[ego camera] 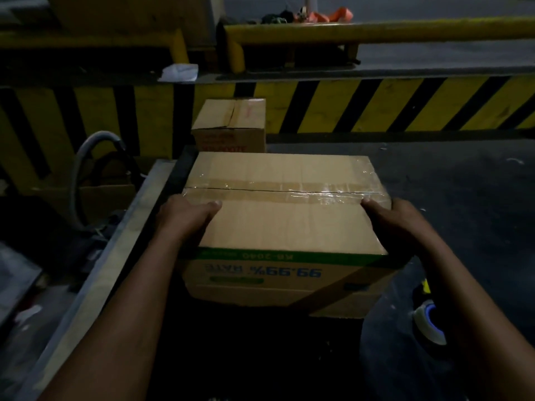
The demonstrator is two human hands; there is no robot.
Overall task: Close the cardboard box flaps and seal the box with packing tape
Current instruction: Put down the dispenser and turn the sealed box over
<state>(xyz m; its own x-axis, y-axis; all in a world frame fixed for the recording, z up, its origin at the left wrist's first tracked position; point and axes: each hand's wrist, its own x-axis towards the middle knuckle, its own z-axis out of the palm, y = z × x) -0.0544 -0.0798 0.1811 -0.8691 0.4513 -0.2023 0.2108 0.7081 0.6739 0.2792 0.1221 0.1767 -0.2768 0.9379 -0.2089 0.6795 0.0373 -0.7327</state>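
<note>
A brown cardboard box [285, 224] with green and blue print on its near side sits on a dark platform. Its top flaps lie flat, and a strip of clear packing tape [289, 190] runs left to right along the centre seam. My left hand [186, 217] grips the box's left top edge, thumb on the lid. My right hand [389, 219] grips the right top edge the same way. A tape roll [428, 322] with a pale rim lies on the platform by my right forearm.
A smaller taped cardboard box [231, 123] stands just behind the big one. A yellow-and-black striped barrier [376, 105] crosses the back. A grey hose [84, 169] and dark clutter lie left of the platform's metal edge [124, 227].
</note>
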